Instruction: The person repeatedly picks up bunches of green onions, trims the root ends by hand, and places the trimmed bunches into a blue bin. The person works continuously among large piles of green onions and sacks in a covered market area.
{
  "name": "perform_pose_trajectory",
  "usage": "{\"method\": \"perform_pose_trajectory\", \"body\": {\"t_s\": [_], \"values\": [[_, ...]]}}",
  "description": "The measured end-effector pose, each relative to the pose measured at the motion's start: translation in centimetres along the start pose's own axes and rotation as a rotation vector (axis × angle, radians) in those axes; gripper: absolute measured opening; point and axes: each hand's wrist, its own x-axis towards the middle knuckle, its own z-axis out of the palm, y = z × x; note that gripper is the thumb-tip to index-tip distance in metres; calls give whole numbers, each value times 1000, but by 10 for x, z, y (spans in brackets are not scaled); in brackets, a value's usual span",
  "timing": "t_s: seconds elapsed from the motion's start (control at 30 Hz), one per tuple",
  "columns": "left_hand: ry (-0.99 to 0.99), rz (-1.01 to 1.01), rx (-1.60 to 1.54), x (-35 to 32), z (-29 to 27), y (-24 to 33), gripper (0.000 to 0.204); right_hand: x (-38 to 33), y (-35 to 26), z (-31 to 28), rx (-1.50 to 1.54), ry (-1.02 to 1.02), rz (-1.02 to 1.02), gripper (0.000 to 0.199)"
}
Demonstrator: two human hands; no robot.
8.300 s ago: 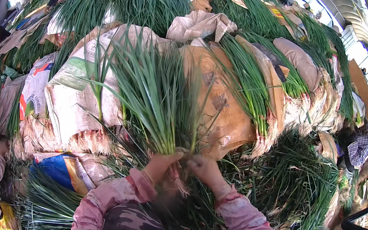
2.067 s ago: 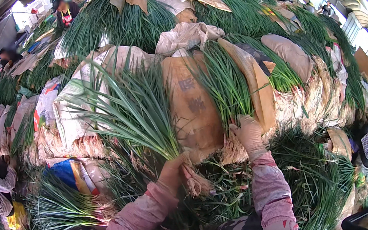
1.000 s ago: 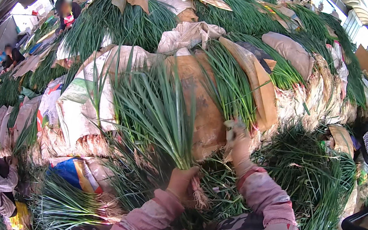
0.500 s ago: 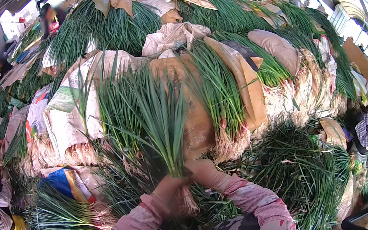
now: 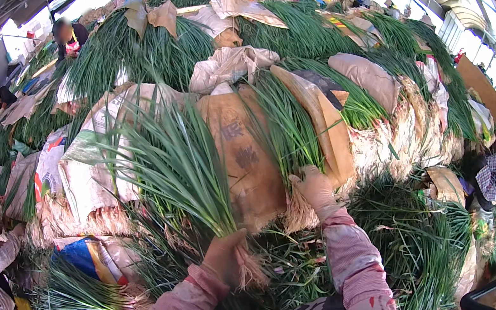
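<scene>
Brown sack (image 5: 250, 162) beside held bunch (image 5: 196, 179); loose greens (image 5: 302, 272) below

A brown board (image 5: 485, 90) shows at right, a multicoloured sack (image 5: 79, 257) at left.

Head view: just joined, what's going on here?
A person is handling green onions. Their left grip is closed around a bunch of green onions, leaves fanned up and to the left, pale roots hanging out below. Their right grip is at the root end of a second bunch lying beside a brown sheet; whether it has hold of any stalk is hard to tell. A tangled green heap lies to the right.
</scene>
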Motion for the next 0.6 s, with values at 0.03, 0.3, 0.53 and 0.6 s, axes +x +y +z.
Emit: {"method": "perform_pose_trajectory", "body": {"t_s": [0.03, 0.3, 0.53, 0.6], "values": [[31, -12, 70, -6, 6, 6, 32, 2, 4, 0, 10, -84, 44, 35], [-30, -11, -12, -2, 11, 19, 20, -44, -91, -63, 490, -279, -102, 32], [-153, -101, -26, 19, -29, -30, 34, -98, -96, -33, 634, -929, -13, 48], [-195, -42, 47, 19, -32, -37, 36, -96, -103, -22, 888, -901, 90, 47]]}}
